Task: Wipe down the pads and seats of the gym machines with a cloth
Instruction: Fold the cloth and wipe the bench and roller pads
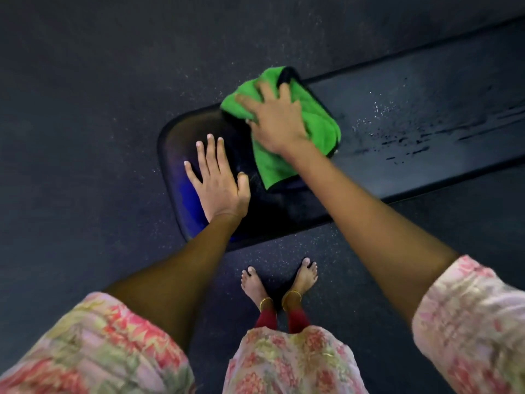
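A long black bench pad (pixel 397 132) runs from the centre out to the right edge. A green cloth (pixel 315 120) with a dark edge lies on its left part. My right hand (pixel 274 118) presses flat on the cloth with fingers spread. My left hand (pixel 217 180) rests flat on the rounded left end of the pad, fingers straight, beside the cloth and not touching it. Water droplets and wet streaks (pixel 412 137) shine on the pad to the right of the cloth.
Dark speckled rubber floor (pixel 85 109) surrounds the bench on all sides. My bare feet (pixel 279 282) stand on it just in front of the pad's near edge.
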{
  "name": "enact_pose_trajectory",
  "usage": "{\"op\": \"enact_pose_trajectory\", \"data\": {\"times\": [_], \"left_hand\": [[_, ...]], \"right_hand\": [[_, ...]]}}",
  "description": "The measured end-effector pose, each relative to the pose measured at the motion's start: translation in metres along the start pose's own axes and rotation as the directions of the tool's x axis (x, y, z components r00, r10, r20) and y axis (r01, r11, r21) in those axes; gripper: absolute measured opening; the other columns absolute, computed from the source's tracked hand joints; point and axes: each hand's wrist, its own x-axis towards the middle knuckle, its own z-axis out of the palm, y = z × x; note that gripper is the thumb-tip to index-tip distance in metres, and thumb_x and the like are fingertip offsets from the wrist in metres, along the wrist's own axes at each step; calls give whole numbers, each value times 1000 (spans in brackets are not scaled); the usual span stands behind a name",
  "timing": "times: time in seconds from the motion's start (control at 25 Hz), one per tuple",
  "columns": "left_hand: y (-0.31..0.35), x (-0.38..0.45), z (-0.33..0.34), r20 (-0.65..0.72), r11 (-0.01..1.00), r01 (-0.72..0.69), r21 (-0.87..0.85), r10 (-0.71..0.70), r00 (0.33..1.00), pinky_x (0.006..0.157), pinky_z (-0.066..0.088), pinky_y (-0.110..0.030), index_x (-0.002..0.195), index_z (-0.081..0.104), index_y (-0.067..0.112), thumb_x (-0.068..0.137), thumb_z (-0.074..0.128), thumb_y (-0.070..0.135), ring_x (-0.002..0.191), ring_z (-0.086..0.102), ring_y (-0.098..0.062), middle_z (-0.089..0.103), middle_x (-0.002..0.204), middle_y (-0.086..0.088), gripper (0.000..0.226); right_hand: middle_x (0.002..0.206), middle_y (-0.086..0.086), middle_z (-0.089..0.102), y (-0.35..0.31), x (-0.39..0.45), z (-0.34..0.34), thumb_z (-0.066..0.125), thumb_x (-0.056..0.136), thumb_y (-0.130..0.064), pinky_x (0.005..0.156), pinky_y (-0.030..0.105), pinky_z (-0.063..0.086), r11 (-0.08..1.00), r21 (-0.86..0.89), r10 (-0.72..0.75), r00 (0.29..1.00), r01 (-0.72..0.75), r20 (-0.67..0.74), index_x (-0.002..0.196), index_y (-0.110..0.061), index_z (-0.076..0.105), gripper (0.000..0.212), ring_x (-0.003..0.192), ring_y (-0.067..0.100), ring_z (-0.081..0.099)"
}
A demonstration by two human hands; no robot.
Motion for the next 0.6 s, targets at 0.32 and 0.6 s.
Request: {"op": "enact_pose_trajectory", "data": {"times": [0.32,0.6], "left_hand": [[-3,0,2,-29,999,-14,-37,13,1000,115,-3,-50,148,21,12,77,32,35,146,4,-22,14,158,-2,76],[-4,-1,3,-65,997,-33,-76,28,998,115,-3,-49,148,23,12,81,32,32,146,4,-21,14,158,-2,71]], "right_hand": [[148,-3,29,27,-19,4,46,94,-27,95,48,39,991,34,131,990,-129,-47,139,-40,37,48,127,35,29],[151,0,26,68,-88,24,46,92,-23,92,46,39,984,-66,-170,985,168,-25,142,-41,31,56,124,35,30]]}}
